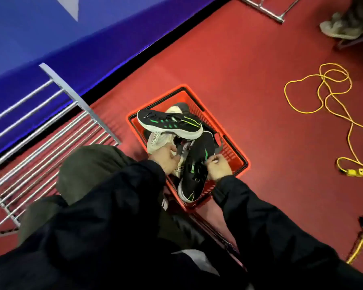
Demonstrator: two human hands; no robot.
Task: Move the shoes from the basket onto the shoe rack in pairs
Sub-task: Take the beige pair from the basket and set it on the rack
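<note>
A red plastic basket (233,152) stands on the red floor and holds several shoes. One black sneaker with green stripes and a white sole (169,123) lies across the top of the pile. Its match (197,170) points toward me at the near end, and my right hand (218,167) pinches its edge near the opening. My left hand (166,158) is closed on a white shoe (157,144) beneath the black ones. The metal shoe rack (50,132) stands to the left of the basket, its bars bare.
A blue wall panel (71,42) runs behind the rack. A yellow extension cord (323,97) coils on the floor at the right, ending in a yellow outlet box (357,172). Another person's shoe (340,28) and a metal frame (268,9) are at the top right.
</note>
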